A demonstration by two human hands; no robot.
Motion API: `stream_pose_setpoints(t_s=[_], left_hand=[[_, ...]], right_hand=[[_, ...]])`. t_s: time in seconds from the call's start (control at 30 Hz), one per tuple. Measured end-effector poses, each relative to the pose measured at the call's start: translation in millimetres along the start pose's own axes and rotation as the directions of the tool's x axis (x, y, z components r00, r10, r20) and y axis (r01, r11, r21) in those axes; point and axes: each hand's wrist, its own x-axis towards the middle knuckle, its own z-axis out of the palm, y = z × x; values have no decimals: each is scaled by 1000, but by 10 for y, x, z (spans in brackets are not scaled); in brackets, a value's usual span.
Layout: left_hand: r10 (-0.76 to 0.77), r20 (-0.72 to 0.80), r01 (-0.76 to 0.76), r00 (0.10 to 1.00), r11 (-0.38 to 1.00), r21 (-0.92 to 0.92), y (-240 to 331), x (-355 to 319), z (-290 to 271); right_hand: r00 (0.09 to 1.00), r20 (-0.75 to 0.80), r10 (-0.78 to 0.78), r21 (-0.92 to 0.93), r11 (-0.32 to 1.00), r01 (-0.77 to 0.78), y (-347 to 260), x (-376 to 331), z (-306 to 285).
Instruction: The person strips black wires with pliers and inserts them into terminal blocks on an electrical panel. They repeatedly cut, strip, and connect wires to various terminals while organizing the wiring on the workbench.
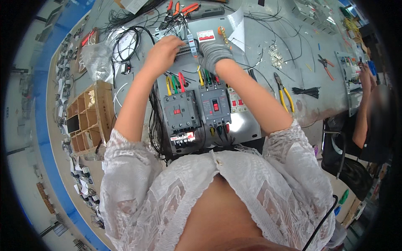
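My bare left hand (164, 55) reaches to the upper part of a metal mounting plate (245, 125), its fingers drawn together at a dark terminal strip (183, 51). What they pinch, if anything, is too small to make out. My right hand (214, 54), in a grey glove, is curled just right of a slim light-blue and grey module (192, 45); its fingertips are largely hidden. Above it is a white breaker with a red stripe (205, 36). Nearer me on the plate are a grey contactor (180, 111) and a larger breaker with a red switch (215, 104), with yellow, green and red wires.
To the left stands a compartmented cardboard box (100, 111). Yellow-handled pliers (284, 92), black cable ties (306, 91), orange-handled cutters (325, 67) and scattered small metal parts (275, 56) lie to the right. Black wires cross the table. Another person's hand (367, 77) is at the far right.
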Motion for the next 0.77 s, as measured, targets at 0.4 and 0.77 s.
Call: stream_pose_setpoints(t_s=[0.4,0.77], left_hand=[[-126,55,133,990,979,-151,-530,623,399],[36,617,150,786,957,-247,-981,1115,595]], right_hand=[[965,-176,194,287,948,-138,-9,89,181],[940,-320,114,315,949,-7,-113,341,-344]])
